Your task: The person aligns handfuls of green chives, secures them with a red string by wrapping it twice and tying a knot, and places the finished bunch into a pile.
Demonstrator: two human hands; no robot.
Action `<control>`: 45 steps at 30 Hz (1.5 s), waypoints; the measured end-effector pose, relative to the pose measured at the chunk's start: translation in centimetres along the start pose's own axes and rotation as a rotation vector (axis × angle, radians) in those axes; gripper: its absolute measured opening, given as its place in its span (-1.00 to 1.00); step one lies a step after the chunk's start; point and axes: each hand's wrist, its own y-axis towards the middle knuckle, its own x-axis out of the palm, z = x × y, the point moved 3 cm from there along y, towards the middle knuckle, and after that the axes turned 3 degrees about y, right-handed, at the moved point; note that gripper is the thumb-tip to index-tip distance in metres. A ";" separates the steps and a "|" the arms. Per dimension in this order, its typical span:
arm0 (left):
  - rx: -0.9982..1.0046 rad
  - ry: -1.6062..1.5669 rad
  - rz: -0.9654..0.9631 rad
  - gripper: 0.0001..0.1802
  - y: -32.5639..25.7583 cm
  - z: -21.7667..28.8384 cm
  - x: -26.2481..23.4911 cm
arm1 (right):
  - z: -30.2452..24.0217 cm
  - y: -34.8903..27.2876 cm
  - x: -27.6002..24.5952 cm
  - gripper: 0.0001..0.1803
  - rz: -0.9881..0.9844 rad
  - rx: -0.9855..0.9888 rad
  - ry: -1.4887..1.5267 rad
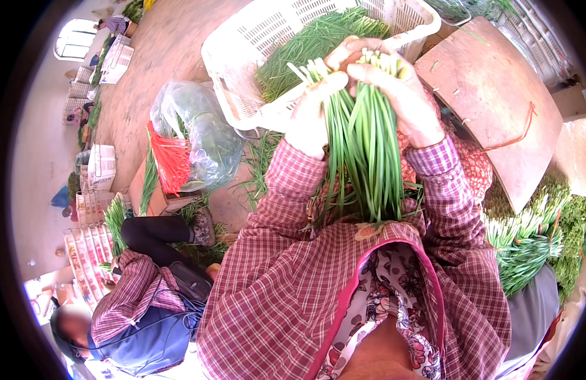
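Note:
Raised over my lap, my left hand [317,101] and my right hand [403,95] are both closed round garlic chives [369,149]. The pale stem ends stick up above my fingers in two clumps, one by each hand. Long green leaves hang down against my plaid top. Just beyond my hands a white plastic crate [233,104] holds a heap of loose chives [305,47]. Part of that heap and the crate's near rim are hidden behind my hands.
A wooden board [489,88] with a red string lies at my right, above tied chive bundles [524,244]. To the left are a clear plastic bag [207,136] and red ties [169,158]. A co-worker [134,297] sits near left.

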 end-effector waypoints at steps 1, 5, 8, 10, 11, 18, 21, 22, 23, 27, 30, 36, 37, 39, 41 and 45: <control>0.018 -0.015 0.005 -0.34 -0.5 -0.5 0.1 | 0.7 -0.1 0.1 -0.73 0.026 -0.018 -0.006; -0.079 -0.267 0.042 -0.30 -1.8 -2.9 -2.0 | 2.6 -0.9 0.7 -0.51 0.137 -0.066 -0.229; -0.153 -0.264 0.008 -0.29 -1.9 -3.8 -2.7 | 1.2 -1.2 0.9 -0.32 0.185 -0.291 -0.628; -0.201 -0.249 -0.062 -0.30 -2.0 -3.7 -2.8 | 0.0 -1.2 1.1 -0.19 0.199 -0.475 -0.923; -0.192 -0.277 -0.051 -0.34 -2.1 -3.4 -1.8 | -0.7 -1.2 1.2 -0.10 0.152 -0.575 -1.050; -0.273 -0.022 -0.098 -0.56 -1.6 -3.9 -1.6 | -2.3 1.1 2.3 -0.47 -0.426 -0.607 -1.322; -0.218 -0.066 -0.165 -0.49 -2.0 -3.6 -1.0 | -0.5 1.6 1.0 -0.69 -0.618 -0.457 -1.250; -0.187 -0.091 -0.183 -0.46 -2.1 -3.6 -1.1 | -0.1 1.4 0.6 -0.70 -0.675 -0.368 -1.234; -0.199 -0.081 -0.171 -0.36 -2.0 -3.8 -2.0 | -0.3 1.2 0.5 -0.71 -0.676 -0.411 -1.228; -0.137 -0.069 -0.225 -0.28 -2.5 -5.0 -3.0 | 0.6 0.4 -0.2 -0.70 -0.693 -0.403 -1.303; -0.242 -0.059 -0.189 -0.28 -2.3 -5.5 -3.4 | 0.9 0.7 -0.3 -0.68 -0.668 -0.566 -1.306; -0.355 -0.111 -0.247 -0.40 -2.4 -5.7 -3.4 | 1.4 1.7 0.2 -0.63 -0.855 -0.343 -1.333; -0.362 -0.133 -0.255 -0.44 -2.6 -5.9 -3.2 | 1.5 1.7 0.0 -0.62 -0.871 -0.237 -1.325; -0.360 -0.091 -0.243 -0.51 -2.2 -5.4 -1.9 | 1.9 2.0 -0.2 -0.60 -0.879 -0.159 -1.344; -0.250 0.131 -0.168 -0.51 -1.4 -4.8 -1.5 | 1.8 3.1 -0.7 -0.59 -0.718 -0.192 -1.258; -0.043 0.186 -0.210 -0.70 0.3 -0.5 -2.8 | -2.4 2.9 2.1 -0.42 -0.400 0.125 -0.759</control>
